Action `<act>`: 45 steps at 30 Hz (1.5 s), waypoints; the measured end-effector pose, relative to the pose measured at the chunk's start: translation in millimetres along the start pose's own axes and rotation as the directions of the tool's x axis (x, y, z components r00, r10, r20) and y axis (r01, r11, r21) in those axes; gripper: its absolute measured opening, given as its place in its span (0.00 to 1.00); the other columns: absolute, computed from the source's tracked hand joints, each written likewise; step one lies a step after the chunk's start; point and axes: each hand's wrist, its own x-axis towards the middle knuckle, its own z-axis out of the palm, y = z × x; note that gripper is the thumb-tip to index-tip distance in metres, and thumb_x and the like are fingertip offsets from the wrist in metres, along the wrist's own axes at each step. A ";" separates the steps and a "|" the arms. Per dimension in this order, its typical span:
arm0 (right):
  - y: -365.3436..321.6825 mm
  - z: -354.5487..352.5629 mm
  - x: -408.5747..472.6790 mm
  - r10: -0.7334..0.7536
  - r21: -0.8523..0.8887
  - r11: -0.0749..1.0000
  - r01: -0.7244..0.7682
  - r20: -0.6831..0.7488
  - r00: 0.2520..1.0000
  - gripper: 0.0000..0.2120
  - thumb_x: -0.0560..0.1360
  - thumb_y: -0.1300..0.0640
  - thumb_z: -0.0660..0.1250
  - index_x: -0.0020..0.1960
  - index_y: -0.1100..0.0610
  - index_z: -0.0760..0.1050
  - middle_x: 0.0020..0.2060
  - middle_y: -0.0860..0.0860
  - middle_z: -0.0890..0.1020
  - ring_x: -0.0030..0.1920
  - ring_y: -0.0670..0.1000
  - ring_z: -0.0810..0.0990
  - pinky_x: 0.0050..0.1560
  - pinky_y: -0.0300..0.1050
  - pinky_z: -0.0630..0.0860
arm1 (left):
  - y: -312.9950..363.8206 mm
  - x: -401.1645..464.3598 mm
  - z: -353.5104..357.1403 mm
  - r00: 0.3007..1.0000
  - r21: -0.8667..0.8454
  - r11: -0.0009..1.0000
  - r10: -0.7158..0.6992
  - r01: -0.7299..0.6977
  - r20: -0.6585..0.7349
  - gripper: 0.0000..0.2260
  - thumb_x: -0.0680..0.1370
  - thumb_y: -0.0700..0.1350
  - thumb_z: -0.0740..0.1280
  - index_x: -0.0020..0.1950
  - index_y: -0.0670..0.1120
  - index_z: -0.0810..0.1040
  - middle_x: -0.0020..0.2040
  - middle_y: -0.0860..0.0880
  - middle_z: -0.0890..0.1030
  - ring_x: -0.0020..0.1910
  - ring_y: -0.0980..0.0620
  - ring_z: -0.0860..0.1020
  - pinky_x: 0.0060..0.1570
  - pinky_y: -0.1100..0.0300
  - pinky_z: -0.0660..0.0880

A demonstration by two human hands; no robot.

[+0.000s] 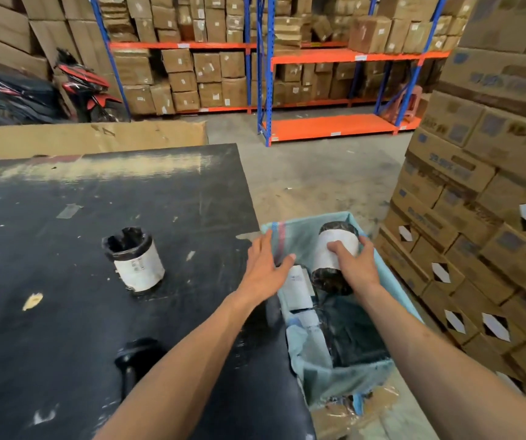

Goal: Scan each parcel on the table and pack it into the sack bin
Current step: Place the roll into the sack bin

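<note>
Far to the left of both hands, a cylindrical parcel (134, 260) stands upright on the black table (65, 217), wrapped in black film with a white label band — apparently the only parcel left to scan. Nearer the body, below and left of the left forearm, a dark handheld scanner (134, 360) lies on the table, blurred. The left hand (263, 266) is spread wide and empty, fingers splayed over the near-left rim of the sack bin (392, 271), seemingly pressing the liner back. Just right of it, the right hand (355, 262) is closed around a second cylindrical parcel (334, 249), fingers across its label, holding it tilted above the bin's opening. Below that hand, flat parcels with white labels already lie inside the bin.

Risks, as judged — the grip covers only the upper side of a slick film-wrapped cylinder, so it could slip and land hard. If the left hand lets go early, the loose liner could fold inward and catch the parcel. A tilted cylinder may also roll onto the flat parcels and settle badly.
</note>
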 end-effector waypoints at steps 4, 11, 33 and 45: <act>37.9 -16.7 45.3 0.027 -0.229 0.973 -0.020 0.026 0.999 0.42 0.75 0.43 0.73 0.83 0.47 0.57 0.78 0.58 0.68 0.78 0.62 0.66 0.77 0.59 0.66 | -8.5 51.7 30.7 0.997 0.206 0.976 -0.062 0.068 -0.039 0.35 0.84 0.60 0.56 0.83 0.43 0.49 0.83 0.42 0.50 0.82 0.44 0.47 0.79 0.44 0.46; 95.7 -9.0 103.4 0.077 -0.438 0.899 0.002 0.163 0.984 0.42 0.78 0.44 0.72 0.84 0.48 0.54 0.76 0.61 0.70 0.74 0.63 0.71 0.71 0.56 0.69 | -41.8 107.2 55.8 0.990 0.352 0.926 -0.122 0.138 -0.068 0.35 0.84 0.62 0.50 0.83 0.44 0.44 0.83 0.44 0.40 0.82 0.48 0.40 0.79 0.49 0.37; 254.3 78.0 210.5 0.138 -0.693 0.711 0.117 0.301 0.944 0.38 0.83 0.46 0.64 0.87 0.48 0.48 0.82 0.62 0.55 0.77 0.69 0.61 0.78 0.61 0.62 | -59.6 117.7 66.7 0.989 0.484 0.863 -0.128 0.146 -0.071 0.37 0.80 0.64 0.46 0.83 0.44 0.45 0.83 0.49 0.41 0.81 0.57 0.42 0.79 0.55 0.37; 254.5 72.5 219.3 0.207 -0.676 0.730 0.098 0.356 0.911 0.39 0.85 0.41 0.59 0.86 0.46 0.41 0.85 0.58 0.48 0.82 0.65 0.52 0.81 0.59 0.53 | -60.4 117.6 68.8 0.988 0.483 0.862 -0.136 0.153 -0.071 0.35 0.81 0.60 0.48 0.83 0.44 0.44 0.83 0.48 0.41 0.81 0.57 0.41 0.79 0.57 0.36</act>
